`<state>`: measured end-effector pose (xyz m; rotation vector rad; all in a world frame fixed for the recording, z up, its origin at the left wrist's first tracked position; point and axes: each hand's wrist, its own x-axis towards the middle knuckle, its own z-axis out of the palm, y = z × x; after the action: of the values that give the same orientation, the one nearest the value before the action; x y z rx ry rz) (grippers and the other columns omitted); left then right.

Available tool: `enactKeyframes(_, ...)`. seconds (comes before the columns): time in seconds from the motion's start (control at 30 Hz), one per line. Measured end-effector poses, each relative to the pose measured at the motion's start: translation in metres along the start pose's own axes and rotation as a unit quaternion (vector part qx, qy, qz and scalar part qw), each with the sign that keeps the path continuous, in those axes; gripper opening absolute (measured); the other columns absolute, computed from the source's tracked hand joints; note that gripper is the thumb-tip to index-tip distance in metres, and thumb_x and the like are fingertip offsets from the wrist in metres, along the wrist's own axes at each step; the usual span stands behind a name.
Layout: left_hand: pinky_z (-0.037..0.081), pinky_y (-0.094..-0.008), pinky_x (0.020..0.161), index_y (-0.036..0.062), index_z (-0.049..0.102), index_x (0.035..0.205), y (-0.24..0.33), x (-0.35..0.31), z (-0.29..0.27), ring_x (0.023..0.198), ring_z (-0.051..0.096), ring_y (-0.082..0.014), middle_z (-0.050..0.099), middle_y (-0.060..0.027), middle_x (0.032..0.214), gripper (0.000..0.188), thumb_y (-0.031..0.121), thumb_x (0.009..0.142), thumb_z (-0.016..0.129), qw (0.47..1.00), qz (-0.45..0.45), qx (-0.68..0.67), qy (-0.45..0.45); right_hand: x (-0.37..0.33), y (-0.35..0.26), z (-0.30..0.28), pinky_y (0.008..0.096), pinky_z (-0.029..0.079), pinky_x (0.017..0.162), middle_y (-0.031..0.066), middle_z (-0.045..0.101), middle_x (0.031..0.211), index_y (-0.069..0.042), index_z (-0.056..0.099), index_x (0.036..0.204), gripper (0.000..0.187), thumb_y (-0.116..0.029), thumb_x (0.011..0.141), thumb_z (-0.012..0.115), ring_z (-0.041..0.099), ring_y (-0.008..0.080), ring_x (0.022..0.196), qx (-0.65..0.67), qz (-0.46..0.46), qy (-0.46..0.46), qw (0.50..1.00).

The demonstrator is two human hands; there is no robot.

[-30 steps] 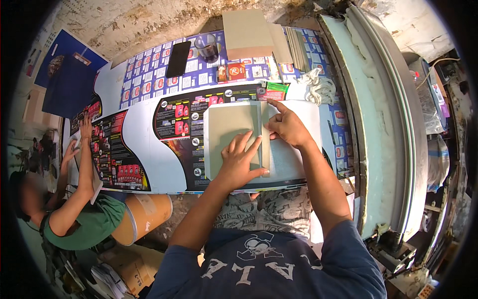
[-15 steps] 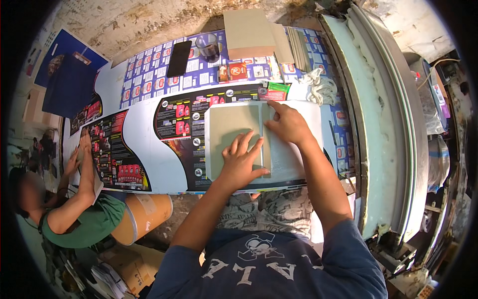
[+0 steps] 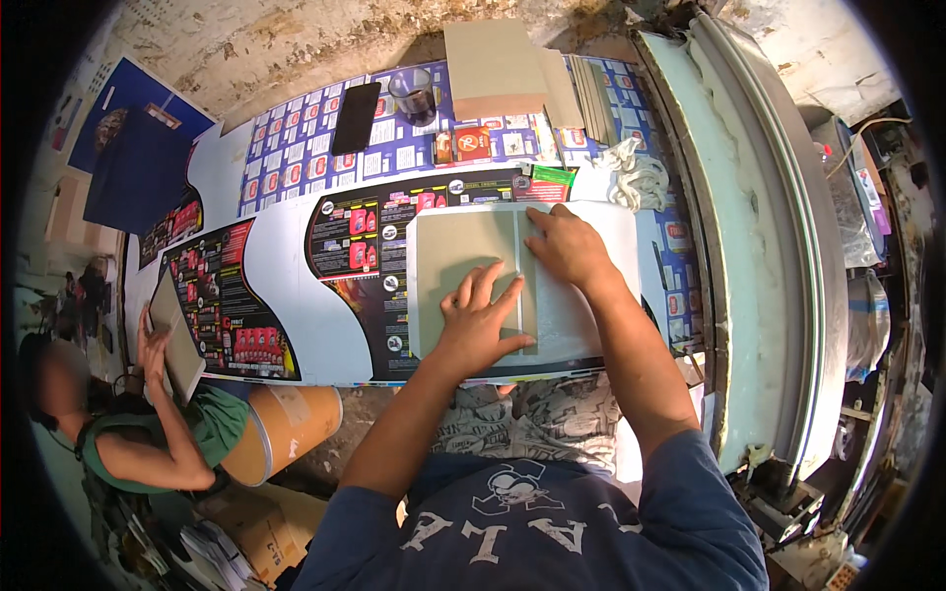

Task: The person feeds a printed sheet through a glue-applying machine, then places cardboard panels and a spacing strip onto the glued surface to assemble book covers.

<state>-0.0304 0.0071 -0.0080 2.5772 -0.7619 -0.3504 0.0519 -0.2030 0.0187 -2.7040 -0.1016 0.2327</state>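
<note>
With left hand [image 3: 478,325] spread wide on beige rectangular cardboard panel [image 3: 458,241] atop white paper sheet [image 3: 583,330], press evenly; with right hand [image 3: 574,248] loosely splayed over slim beige cardboard strip [image 3: 529,307] alongside, align squarely.

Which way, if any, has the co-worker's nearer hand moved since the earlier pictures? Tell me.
Yes: the co-worker's nearer hand has come down the picture, closer to the unmoved brown drum.
</note>
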Motion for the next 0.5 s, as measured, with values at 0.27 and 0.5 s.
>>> enactKeyframes(0.27, 0.020, -0.0636, 0.112, 0.0209, 0.043, 0.154, -0.001, 0.001, -0.003, 0.148, 0.018, -0.0367, 0.019, -0.0130, 0.163, 0.092, 0.071, 0.081, 0.067, 1.000, -0.004, -0.004, -0.019, 0.002, -0.004, -0.008, 0.0483, 0.054, 0.092, 0.0203, 0.065, 0.118, -0.012, 0.064, 0.128, 0.041, -0.029, 0.090, 0.067, 0.067, 0.0383, 0.108, -0.016, -0.002, -0.033, 0.999)
enactKeyframes(0.5, 0.023, -0.0604, 0.112, 0.0188, 0.049, 0.150, -0.002, 0.008, -0.011, 0.148, 0.021, -0.0363, 0.028, -0.0139, 0.160, 0.080, 0.060, 0.085, 0.071, 0.999, -0.015, -0.022, -0.033, 0.002, -0.002, -0.009, 0.0480, 0.055, 0.090, 0.0199, 0.066, 0.117, -0.010, 0.064, 0.127, 0.044, -0.026, 0.087, 0.070, 0.068, 0.0378, 0.105, -0.027, -0.020, -0.021, 0.999)
